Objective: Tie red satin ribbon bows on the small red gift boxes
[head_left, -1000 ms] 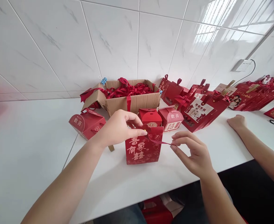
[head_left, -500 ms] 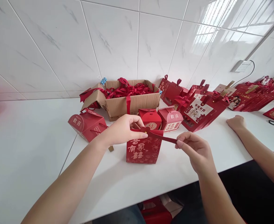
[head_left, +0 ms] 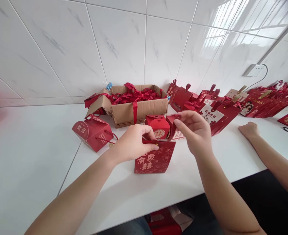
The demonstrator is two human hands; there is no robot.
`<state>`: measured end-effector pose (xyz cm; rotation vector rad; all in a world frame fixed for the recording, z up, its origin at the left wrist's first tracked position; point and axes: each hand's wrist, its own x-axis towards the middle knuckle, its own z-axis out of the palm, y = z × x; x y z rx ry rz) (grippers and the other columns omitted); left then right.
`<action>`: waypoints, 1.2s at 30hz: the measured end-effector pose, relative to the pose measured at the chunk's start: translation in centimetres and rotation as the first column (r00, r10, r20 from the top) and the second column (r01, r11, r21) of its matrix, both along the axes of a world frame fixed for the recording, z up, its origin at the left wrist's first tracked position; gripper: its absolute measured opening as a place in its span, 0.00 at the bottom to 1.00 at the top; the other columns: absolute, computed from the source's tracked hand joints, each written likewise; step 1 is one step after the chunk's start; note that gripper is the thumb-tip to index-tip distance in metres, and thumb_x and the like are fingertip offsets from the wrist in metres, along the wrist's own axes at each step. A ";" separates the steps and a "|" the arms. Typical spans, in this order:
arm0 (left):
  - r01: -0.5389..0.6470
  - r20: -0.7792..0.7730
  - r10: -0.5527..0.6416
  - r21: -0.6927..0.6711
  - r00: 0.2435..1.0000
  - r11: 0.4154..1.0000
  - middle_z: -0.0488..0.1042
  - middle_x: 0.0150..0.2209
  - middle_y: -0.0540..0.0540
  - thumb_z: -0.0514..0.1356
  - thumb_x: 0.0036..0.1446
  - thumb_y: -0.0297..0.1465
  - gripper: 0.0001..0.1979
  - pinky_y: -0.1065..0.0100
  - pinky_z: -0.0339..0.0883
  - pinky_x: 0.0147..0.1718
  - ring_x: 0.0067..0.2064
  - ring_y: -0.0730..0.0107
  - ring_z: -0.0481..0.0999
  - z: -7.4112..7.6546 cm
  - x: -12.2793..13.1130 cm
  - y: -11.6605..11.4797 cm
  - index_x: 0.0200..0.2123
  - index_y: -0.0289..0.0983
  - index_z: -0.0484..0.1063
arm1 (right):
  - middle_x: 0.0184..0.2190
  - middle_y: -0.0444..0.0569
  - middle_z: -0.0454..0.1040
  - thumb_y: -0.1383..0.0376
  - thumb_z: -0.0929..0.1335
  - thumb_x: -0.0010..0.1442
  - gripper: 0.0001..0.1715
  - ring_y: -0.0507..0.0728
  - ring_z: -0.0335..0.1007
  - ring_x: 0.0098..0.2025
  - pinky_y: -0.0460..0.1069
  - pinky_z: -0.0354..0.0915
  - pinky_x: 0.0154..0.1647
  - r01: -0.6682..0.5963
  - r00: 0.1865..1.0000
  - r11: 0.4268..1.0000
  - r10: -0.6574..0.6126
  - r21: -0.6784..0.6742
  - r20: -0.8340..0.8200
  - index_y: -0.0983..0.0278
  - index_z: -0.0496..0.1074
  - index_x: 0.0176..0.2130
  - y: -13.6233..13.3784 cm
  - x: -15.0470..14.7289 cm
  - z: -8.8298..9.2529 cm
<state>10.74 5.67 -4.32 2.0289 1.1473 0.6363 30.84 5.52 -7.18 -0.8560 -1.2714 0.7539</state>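
Note:
A red gift box (head_left: 156, 160) printed with pale Chinese characters stands on the white table in front of me. My left hand (head_left: 139, 142) pinches its top edge beside a small gold stud (head_left: 156, 144). Raised to the right of the box top, my right hand (head_left: 193, 130) grips the dark red strap (head_left: 172, 129) between thumb and fingers. The strap curves up from the box; its lower end is partly hidden. Just behind stand a round-topped red box (head_left: 158, 125) and another box, partly covered by my right hand.
A cardboard box (head_left: 144, 111) of red ribbons sits against the tiled wall. Left of my hands lies a red box with a cord (head_left: 92, 132). Several red gift bags (head_left: 222, 114) stand at the right, near another person's forearm and closed hand (head_left: 250, 130).
My right hand has moved up and left, bending the strap from stretched out rightward to upward. My left hand stays at the box top, slightly lower. The box leans a little more to the right.

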 end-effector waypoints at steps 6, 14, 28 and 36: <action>-0.049 0.040 0.044 0.163 0.998 0.985 0.76 0.26 0.51 0.65 0.50 0.26 0.05 0.70 0.67 0.26 0.28 0.72 0.74 0.8 0.3 -1.9 0.23 0.37 0.74 | 0.26 0.43 0.74 0.62 0.75 0.52 0.08 0.50 0.69 0.27 0.45 0.67 0.26 -0.381 0.925 0.913 0.374 -0.145 -0.072 0.62 0.73 0.30 1.3 -0.7 -0.5; 0.021 0.019 -0.033 0.444 0.999 0.896 0.71 0.27 0.52 0.61 0.53 0.20 0.09 0.75 0.60 0.22 0.26 0.79 0.68 0.6 0.3 -2.5 0.24 0.37 0.75 | 0.34 0.47 0.78 0.60 0.72 0.55 0.07 0.54 0.74 0.35 0.48 0.70 0.33 -0.540 0.839 0.802 0.538 -0.257 -0.084 0.60 0.80 0.34 0.5 0.3 -2.1; -0.031 -0.011 0.035 0.257 0.999 0.966 0.72 0.27 0.53 0.65 0.51 0.25 0.06 0.77 0.61 0.23 0.26 0.80 0.69 -0.1 0.7 -1.2 0.24 0.40 0.78 | 0.32 0.48 0.81 0.64 0.75 0.52 0.07 0.52 0.76 0.33 0.45 0.72 0.32 -0.599 0.790 0.734 0.608 -0.320 -0.086 0.60 0.81 0.35 1.4 0.3 -3.1; -0.065 -0.005 0.066 0.161 0.998 0.985 0.73 0.28 0.54 0.67 0.48 0.26 0.04 0.77 0.62 0.24 0.28 0.79 0.71 -0.1 0.8 -0.7 0.24 0.41 0.78 | 0.36 0.47 0.82 0.64 0.74 0.55 0.07 0.53 0.78 0.37 0.46 0.73 0.40 -0.613 0.783 0.754 0.620 -0.235 -0.054 0.59 0.81 0.37 1.5 0.5 -3.3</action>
